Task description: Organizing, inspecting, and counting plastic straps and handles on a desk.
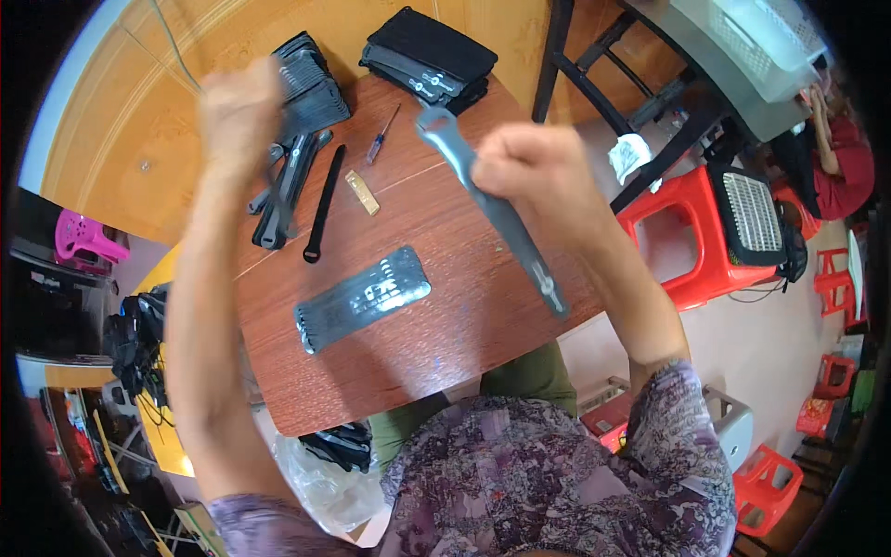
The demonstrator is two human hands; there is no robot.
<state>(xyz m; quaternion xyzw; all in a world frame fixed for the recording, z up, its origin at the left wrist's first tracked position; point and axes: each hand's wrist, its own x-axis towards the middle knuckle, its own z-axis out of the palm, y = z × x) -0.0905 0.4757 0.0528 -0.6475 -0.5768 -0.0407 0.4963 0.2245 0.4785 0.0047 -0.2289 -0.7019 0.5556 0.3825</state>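
My right hand [534, 165] is raised over the right part of the table, closed in a fist round a long, flat, dark grey strip [506, 223] with a ring-like upper end. The strip slants down toward the table's right edge. My left hand [239, 116], blurred by motion, is closed and raised at the far left, in front of a stack of dark packets [311, 88]. What it holds, if anything, I cannot make out. Below it lie several dark strips [288, 190]. A single black strip [325, 204] lies beside them. Nearer me rests a flat, shiny dark packet [364, 299].
On the wooden table [371, 390] lie a small screwdriver [378, 148] and a tan bar [362, 192]. Black pouches [432, 58] are stacked at the back. A red stool [673, 237] stands to the right, under a dark table [733, 79] with a plastic basket. Another person [840, 158] sits far right.
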